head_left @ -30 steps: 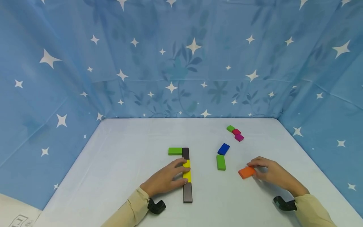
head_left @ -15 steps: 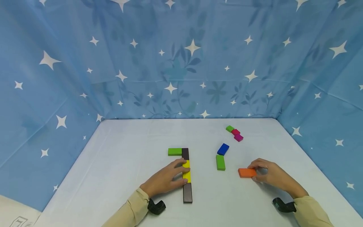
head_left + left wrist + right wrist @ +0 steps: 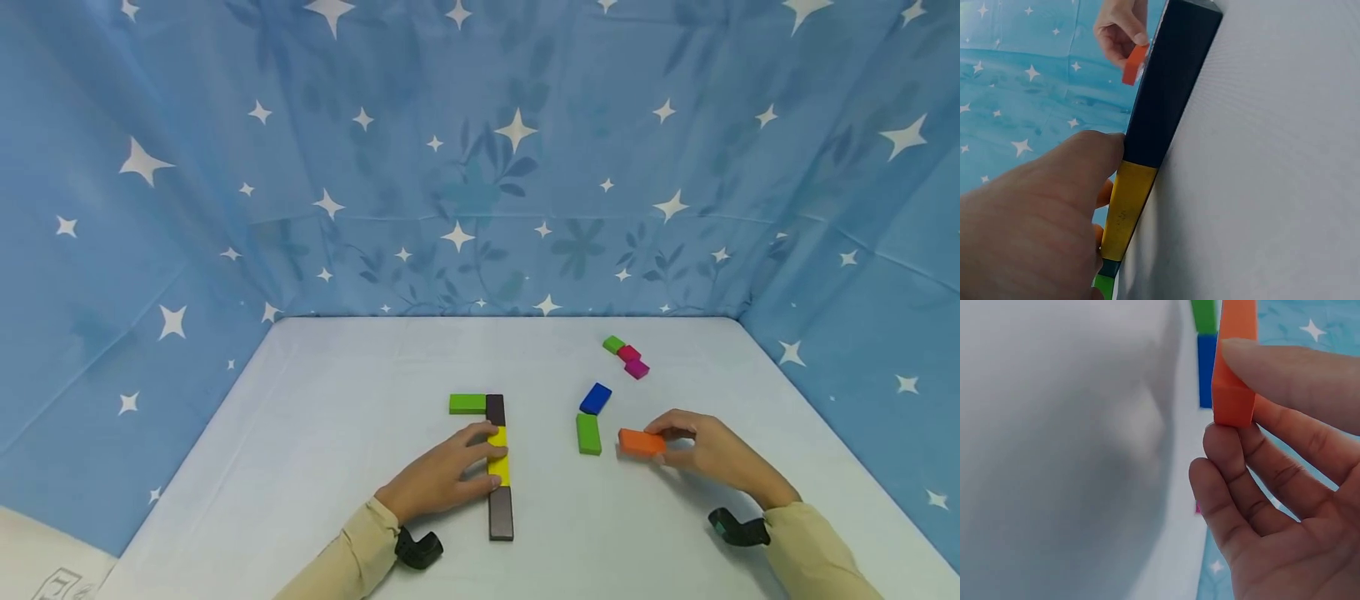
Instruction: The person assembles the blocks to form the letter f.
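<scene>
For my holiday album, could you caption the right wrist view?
Right-hand fingers pinch an orange block, a blue block and green block beyond.

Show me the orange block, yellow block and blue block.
Orange block (image 3: 637,442), head view: middle of the exposed part.
Yellow block (image 3: 1126,209), left wrist view: middle of the visible side.
Blue block (image 3: 596,398), head view: middle of its top.

Beige sleeves (image 3: 347,552), black wrist cameras (image 3: 420,550) (curved, seemingly glossy)
</scene>
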`<control>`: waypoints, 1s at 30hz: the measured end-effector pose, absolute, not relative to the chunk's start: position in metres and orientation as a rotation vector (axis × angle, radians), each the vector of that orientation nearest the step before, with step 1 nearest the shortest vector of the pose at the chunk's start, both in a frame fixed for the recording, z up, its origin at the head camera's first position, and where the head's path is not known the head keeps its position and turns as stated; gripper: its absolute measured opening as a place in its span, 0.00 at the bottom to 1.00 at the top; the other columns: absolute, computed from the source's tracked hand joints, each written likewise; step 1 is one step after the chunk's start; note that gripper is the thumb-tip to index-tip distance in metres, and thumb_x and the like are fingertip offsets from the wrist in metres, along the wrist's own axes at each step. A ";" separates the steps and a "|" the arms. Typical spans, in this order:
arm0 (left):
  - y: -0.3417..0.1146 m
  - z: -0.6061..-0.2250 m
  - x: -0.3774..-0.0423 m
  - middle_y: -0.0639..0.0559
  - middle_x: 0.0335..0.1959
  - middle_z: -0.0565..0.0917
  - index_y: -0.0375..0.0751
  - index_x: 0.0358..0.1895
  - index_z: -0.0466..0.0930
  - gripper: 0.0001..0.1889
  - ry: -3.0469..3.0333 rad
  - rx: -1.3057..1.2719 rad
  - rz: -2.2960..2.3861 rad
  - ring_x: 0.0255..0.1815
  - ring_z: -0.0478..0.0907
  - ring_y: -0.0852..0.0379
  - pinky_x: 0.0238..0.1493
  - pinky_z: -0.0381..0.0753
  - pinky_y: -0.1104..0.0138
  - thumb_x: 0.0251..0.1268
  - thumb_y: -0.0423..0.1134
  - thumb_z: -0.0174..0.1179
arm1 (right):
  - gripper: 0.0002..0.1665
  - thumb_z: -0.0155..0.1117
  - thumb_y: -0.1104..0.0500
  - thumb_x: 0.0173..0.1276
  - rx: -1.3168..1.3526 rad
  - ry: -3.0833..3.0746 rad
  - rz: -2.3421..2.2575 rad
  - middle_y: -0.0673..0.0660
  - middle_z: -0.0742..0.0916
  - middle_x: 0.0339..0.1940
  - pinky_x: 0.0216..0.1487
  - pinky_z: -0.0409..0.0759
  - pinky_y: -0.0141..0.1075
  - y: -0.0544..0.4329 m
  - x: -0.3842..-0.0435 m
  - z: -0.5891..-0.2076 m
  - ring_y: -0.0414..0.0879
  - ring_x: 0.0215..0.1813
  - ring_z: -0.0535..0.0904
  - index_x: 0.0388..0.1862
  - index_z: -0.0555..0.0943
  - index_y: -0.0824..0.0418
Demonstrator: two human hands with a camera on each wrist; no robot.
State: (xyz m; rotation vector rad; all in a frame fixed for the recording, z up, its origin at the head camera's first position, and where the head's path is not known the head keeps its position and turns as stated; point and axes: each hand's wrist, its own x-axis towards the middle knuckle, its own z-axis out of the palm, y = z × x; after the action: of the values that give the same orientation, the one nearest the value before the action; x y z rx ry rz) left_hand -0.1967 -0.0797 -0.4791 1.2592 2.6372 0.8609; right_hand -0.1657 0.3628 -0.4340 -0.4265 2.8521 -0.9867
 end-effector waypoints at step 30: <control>-0.079 -0.478 -0.197 0.52 0.79 0.69 0.51 0.72 0.81 0.24 2.646 1.247 0.842 0.79 0.67 0.51 0.76 0.71 0.57 0.83 0.55 0.59 | 0.17 0.76 0.62 0.68 -0.574 2.718 -1.139 0.54 0.87 0.52 0.61 0.82 0.51 0.269 -0.253 -0.422 0.53 0.55 0.82 0.56 0.87 0.61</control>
State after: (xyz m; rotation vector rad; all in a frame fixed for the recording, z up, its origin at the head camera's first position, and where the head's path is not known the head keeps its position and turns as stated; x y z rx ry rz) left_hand -0.1973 -0.0786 -0.4778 1.2475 2.6464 0.8419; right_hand -0.2533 0.2687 -0.4223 -0.5735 2.7180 -1.1386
